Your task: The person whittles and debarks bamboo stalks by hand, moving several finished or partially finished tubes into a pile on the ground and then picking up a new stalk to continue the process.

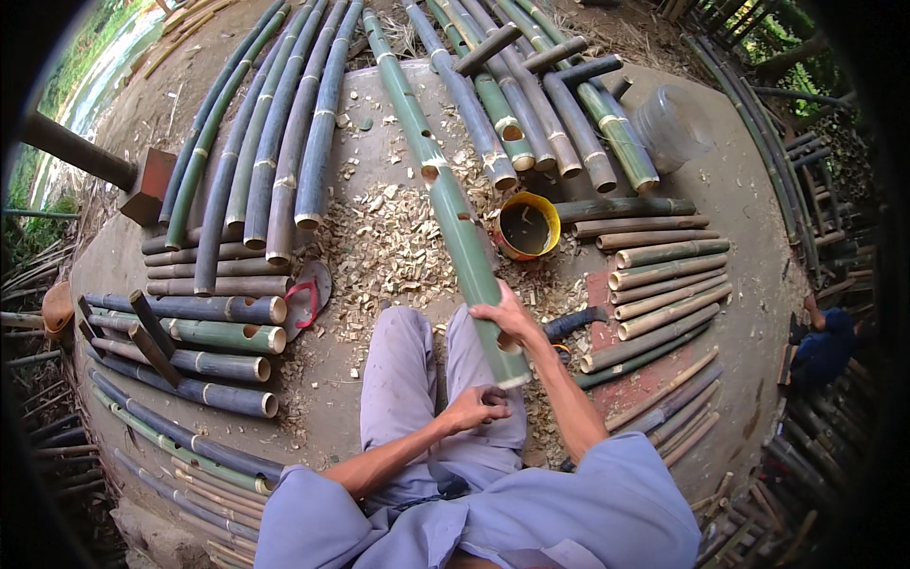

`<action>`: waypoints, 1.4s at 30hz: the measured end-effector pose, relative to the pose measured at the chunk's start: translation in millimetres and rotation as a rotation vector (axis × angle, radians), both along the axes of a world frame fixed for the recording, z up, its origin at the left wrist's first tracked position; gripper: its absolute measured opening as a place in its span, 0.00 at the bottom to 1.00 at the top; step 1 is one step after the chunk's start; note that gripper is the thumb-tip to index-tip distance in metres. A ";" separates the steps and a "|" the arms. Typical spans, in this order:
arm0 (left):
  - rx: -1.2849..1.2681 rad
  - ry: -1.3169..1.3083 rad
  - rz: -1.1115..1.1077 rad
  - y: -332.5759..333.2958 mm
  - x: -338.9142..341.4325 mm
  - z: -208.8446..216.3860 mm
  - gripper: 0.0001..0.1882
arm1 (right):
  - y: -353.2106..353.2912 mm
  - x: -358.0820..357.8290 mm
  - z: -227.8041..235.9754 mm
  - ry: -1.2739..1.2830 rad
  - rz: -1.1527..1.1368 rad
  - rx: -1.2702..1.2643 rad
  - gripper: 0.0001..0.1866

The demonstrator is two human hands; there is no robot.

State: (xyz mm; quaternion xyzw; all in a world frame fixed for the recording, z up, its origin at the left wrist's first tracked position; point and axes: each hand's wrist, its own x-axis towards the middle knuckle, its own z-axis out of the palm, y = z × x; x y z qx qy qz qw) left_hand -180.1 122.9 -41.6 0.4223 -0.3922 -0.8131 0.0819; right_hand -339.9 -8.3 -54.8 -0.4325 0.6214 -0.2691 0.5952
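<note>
A long green bamboo pole (460,242) with holes cut along it slants from the far side of the ground down to my lap. My right hand (510,318) is wrapped round its near part, thumb on top, just above a hole close to the cut end. That end looks slightly blurred and lies over my right thigh. My left hand (479,408) rests by my thigh, below the pole's end and apart from it. Its fingers are curled in, and whether anything is inside them is hidden.
Bamboo chips (398,237) cover the ground ahead. A yellow-rimmed bucket (500,242) of dark liquid stands right of the pole. Bamboo poles (275,180) lie far left, notched ones (227,308) nearer, shorter ones (664,261) right. A sandal (318,294) lies left; a person (829,351) is far right.
</note>
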 end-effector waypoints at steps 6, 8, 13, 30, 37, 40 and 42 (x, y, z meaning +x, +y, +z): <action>0.215 -0.015 0.424 -90.6 29.0 -32.9 0.20 | 108.8 -67.3 41.7 0.201 0.065 0.051 0.51; 0.197 -0.042 0.507 -122.2 36.0 -42.4 0.20 | 153.2 -72.9 67.7 0.191 0.077 0.187 0.52; 0.353 0.139 0.627 -168.2 -16.5 -50.1 0.35 | 319.7 -104.8 104.0 0.255 0.008 0.465 0.49; 0.475 0.317 0.618 -57.7 -59.0 -3.4 0.23 | 480.6 -135.0 114.5 1.335 -0.274 0.344 0.35; 0.231 0.569 0.506 -67.1 -24.7 79.7 0.34 | 410.2 -264.7 98.2 1.382 -0.303 -0.093 0.31; 0.135 0.705 0.407 -64.2 34.5 106.8 0.44 | 345.6 -294.3 130.8 1.328 -0.248 -0.234 0.34; 0.009 0.538 0.658 -94.2 109.2 105.3 0.47 | 324.1 -318.1 141.6 1.380 -0.245 -0.339 0.33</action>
